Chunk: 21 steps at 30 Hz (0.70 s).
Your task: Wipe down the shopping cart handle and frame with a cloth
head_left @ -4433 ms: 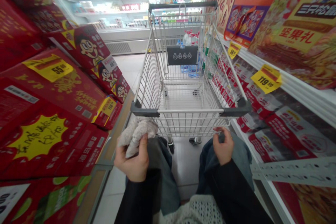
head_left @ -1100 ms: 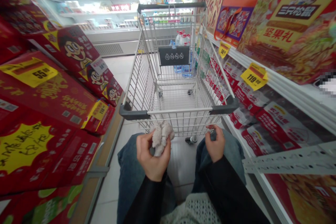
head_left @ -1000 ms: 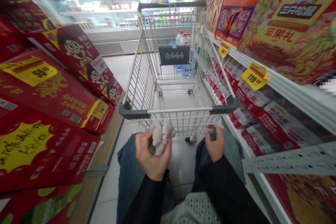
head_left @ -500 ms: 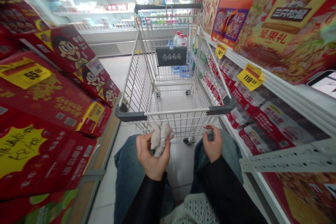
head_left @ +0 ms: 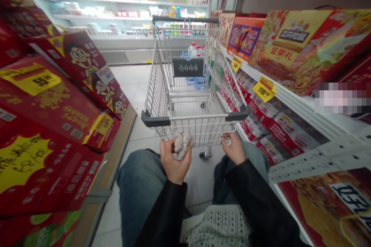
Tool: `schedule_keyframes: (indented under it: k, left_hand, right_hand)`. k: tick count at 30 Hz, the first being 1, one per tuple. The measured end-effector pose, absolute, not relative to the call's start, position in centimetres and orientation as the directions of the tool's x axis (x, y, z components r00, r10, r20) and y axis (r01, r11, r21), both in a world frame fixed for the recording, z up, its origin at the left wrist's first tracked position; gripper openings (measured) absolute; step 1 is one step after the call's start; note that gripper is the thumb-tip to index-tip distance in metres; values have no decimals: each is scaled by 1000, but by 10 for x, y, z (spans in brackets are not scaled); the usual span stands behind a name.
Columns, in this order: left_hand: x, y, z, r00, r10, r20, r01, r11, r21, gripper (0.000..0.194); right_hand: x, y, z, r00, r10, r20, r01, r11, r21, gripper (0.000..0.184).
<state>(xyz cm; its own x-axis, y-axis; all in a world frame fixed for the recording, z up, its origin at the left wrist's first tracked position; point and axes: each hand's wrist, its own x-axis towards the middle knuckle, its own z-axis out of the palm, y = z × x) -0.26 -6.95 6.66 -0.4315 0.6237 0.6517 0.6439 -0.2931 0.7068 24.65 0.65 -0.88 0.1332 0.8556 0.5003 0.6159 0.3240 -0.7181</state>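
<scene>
Left hand (head_left: 174,162) has its fingers closed tight on a crumpled grey cloth (head_left: 182,145), up above the jeans (head_left: 139,185). Right hand (head_left: 233,149) is curled narrow, can't tell if it's pinching anything. Just ahead there's a wire cart (head_left: 195,117), red gift boxes (head_left: 49,100) on the left, and a shelf (head_left: 301,110) on the right.

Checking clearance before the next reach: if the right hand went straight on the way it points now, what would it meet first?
Probably the wire basket of the shopping cart, just beyond the right hand. Its fingers look very close to the wires, though depth is hard to judge from this view.
</scene>
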Motion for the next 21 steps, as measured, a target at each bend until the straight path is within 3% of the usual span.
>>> schedule_keyframes:
  k: [7, 17, 21]
  left_hand:
    - [-3, -74, 74, -440, 562, 701, 671, -313, 672, 39]
    - [3, -74, 68, -396, 650, 649, 667, -282, 690, 34]
    - [5, -76, 83, -361, 559, 747, 728, -332, 600, 42]
  right_hand:
    - [264, 24, 1, -75, 905, 419, 623, 371, -689, 13]
    - [264, 23, 2, -114, 906, 408, 750, 348, -563, 13]
    - [261, 22, 3, -90, 908, 409, 798, 311, -516, 11]
